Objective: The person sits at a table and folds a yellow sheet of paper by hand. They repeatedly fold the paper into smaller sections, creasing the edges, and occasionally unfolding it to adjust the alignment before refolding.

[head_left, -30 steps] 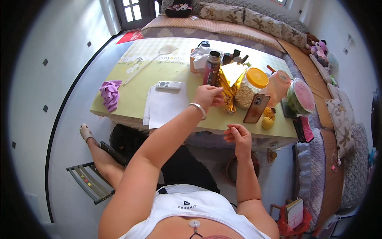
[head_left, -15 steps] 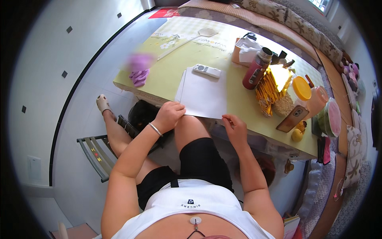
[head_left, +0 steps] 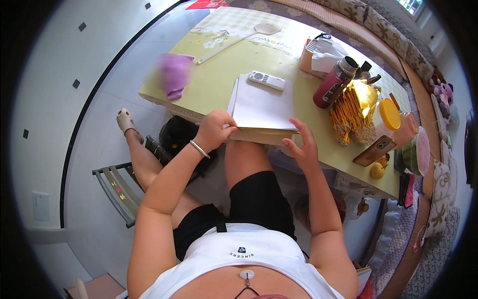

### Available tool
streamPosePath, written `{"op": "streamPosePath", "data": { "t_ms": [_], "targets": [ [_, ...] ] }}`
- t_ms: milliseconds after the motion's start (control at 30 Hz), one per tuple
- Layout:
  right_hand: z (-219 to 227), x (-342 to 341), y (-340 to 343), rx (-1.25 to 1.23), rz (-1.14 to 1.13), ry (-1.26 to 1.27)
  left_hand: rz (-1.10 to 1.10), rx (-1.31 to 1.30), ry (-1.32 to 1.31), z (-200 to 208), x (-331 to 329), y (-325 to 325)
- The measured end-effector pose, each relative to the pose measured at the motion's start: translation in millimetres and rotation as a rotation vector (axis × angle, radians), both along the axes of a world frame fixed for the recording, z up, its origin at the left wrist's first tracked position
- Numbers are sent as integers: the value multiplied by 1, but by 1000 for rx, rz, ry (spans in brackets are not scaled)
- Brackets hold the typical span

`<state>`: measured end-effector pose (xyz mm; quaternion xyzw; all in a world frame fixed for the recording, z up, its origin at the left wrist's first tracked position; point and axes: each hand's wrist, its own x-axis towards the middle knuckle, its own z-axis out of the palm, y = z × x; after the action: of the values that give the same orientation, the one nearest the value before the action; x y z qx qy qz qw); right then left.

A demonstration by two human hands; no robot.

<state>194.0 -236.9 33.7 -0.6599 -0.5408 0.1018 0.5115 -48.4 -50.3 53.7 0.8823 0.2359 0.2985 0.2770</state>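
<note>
1. Your left hand point(head_left: 215, 130) has its fingers pinched on the near-left corner of the white rectangular paper stack point(head_left: 264, 108); this likely steadies that corner. How many sheets they grip, you cannot tell from here.
2. Your right hand point(head_left: 304, 143) is open, thumb and fingers spread by the near-right corner, apparently so that both corners are covered; whether a fingertip touches paper is unclear.
3. The stack lies on the pale green patterned tabletop point(head_left: 209, 89), at the near edge in front of you, within reach of both hands.
4. A white plastic remote control point(head_left: 267, 80) rests across the stack's far end, where it probably serves as a weight.
5. To the right, a brown-backed phone point(head_left: 375, 151) stands tilted, seemingly propped against the clear jar with a yellow lid point(head_left: 390, 113).
</note>
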Motion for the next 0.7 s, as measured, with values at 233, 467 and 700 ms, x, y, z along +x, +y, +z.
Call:
{"op": "streamPosePath", "data": {
  "t_ms": [233,467,700],
  "targets": [
    [-17,60,40,-163,177,320,-3,-450,48,9,23,37],
    [-15,72,50,-179,157,451,-138,-833,-70,-2,29,66],
    [-20,66,77,-247,-148,-9,45,-744,-157,-31,42,63]
  ]
}}
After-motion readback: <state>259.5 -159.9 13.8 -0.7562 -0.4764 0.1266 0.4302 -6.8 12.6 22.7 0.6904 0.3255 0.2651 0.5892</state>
